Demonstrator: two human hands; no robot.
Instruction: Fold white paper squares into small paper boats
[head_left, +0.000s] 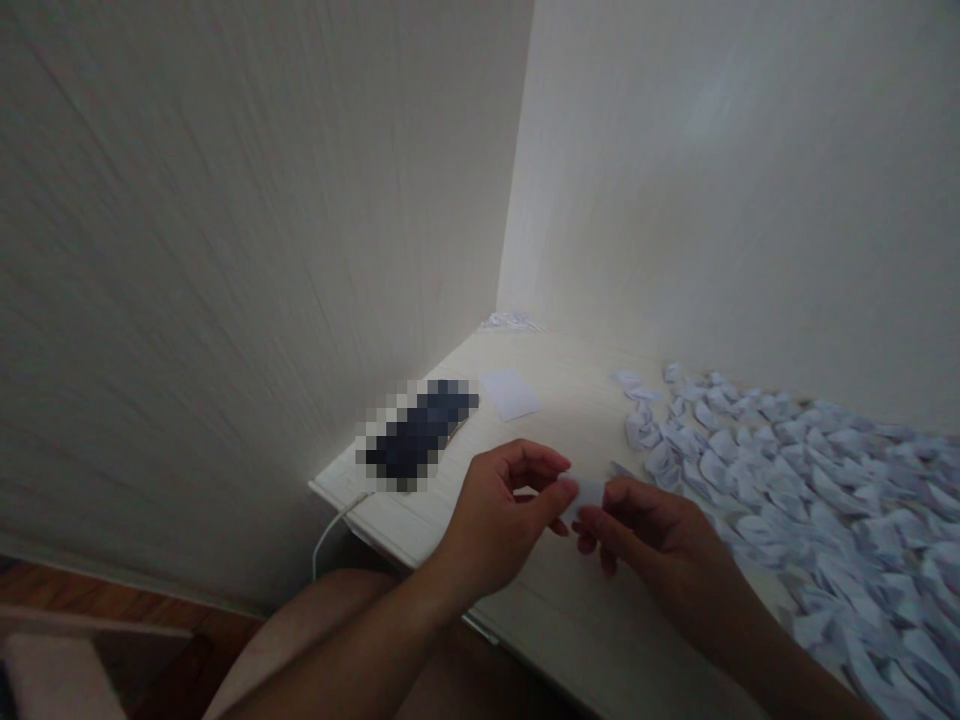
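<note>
Between my two hands is a small piece of white paper (pixel 589 491), held above the table near its front edge. My left hand (pixel 514 500) pinches its left side between thumb and fingers. On the right side, my right hand (pixel 641 530) grips the same piece with thumb and forefinger. Fingertips hide parts of the paper, so I cannot tell whether it is folded. A thin grey object (pixel 621 468) shows just behind my right hand; its kind is unclear. Farther back lies a flat white sheet of paper (pixel 510 393).
Many crumpled or folded white paper pieces (pixel 795 480) spread over the right side of the white table (pixel 570 370). A dark pixelated object (pixel 420 435) lies at the left, by a white cable (pixel 330 525). White scraps (pixel 511 321) sit in the corner where two walls meet.
</note>
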